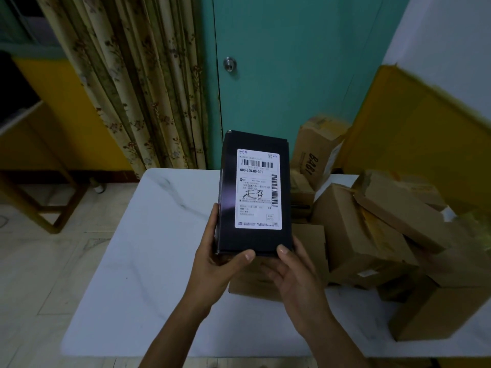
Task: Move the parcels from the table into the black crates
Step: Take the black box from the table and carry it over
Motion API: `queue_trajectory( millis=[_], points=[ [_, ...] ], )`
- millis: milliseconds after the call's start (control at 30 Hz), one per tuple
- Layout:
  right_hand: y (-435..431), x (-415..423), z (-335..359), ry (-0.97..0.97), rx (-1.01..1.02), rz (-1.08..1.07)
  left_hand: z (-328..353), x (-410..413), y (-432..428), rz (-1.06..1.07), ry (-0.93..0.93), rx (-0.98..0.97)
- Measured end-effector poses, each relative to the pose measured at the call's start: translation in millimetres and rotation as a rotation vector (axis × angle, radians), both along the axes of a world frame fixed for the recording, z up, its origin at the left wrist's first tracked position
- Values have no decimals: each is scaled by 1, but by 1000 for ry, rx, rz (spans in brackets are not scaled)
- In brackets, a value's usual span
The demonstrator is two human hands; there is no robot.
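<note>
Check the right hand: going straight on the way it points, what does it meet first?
The black parcel. The right hand points up and away from the person, with its thumb already on the parcel's near end. Anything behind the parcel is hidden.

Black parcel (252, 240), plain, bearing a white label (258, 188) printed with black barcodes and text; brown cardboard parcels (358, 235), one lettered in black. Table (148, 235): white with faint grey marble veining. Curtain (127, 83): cream with a brownish floral print, seemingly in vertical bands, though the dim light blurs it; door (292, 62): teal; board (414, 144): yellow.
</note>
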State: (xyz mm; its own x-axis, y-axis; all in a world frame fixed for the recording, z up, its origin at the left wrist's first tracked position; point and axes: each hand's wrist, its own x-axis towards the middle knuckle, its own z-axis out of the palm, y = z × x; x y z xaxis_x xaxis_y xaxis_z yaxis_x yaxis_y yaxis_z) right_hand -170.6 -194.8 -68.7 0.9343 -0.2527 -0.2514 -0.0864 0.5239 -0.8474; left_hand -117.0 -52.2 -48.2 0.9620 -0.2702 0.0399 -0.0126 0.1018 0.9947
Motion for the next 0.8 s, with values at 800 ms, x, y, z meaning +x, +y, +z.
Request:
queue_trajectory(
  millis=[800],
  points=[
    [203,20,-15,-30,-400,724,-40,-94,212,697,135,-73]
  ],
)
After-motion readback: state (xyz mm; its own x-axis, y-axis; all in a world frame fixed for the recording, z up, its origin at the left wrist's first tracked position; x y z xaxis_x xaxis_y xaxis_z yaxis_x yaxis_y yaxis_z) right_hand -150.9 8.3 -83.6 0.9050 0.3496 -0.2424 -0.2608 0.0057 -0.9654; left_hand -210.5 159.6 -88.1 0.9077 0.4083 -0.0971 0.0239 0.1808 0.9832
